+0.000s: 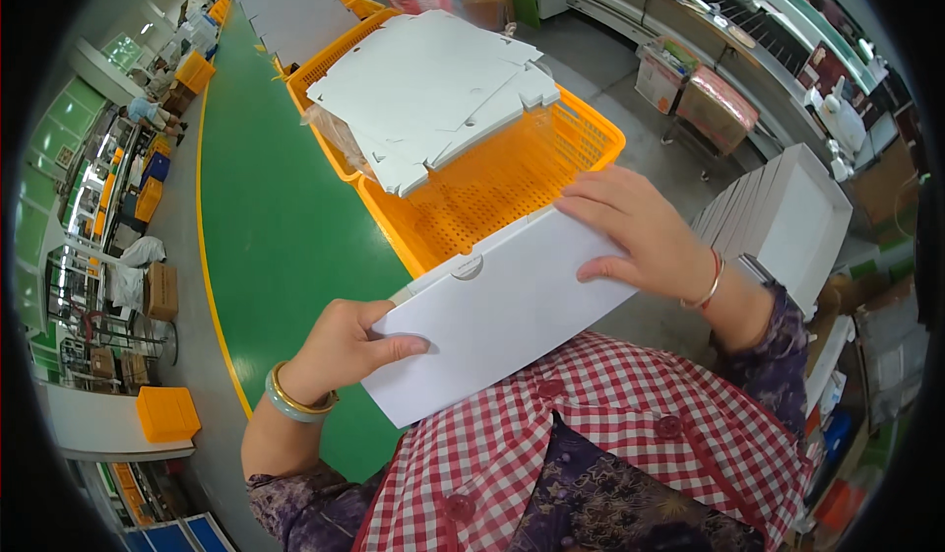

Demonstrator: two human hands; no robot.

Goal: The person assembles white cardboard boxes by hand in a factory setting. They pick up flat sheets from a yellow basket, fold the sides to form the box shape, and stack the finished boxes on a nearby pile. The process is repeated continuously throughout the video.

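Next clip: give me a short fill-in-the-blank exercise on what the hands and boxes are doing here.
1. Both hands, left hand and right hand, hold a folded ____ box.
2. The basket ahead is ____ in colour.
3. Flat white box blanks lie ____ the basket.

Missing words: white; orange; on top of

Bright even indoor light, soft shadows, strong fisheye bending, dark rim.

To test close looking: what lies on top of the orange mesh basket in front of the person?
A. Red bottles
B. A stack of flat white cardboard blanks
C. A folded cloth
B: flat white cardboard blanks rest across the orange mesh basket.
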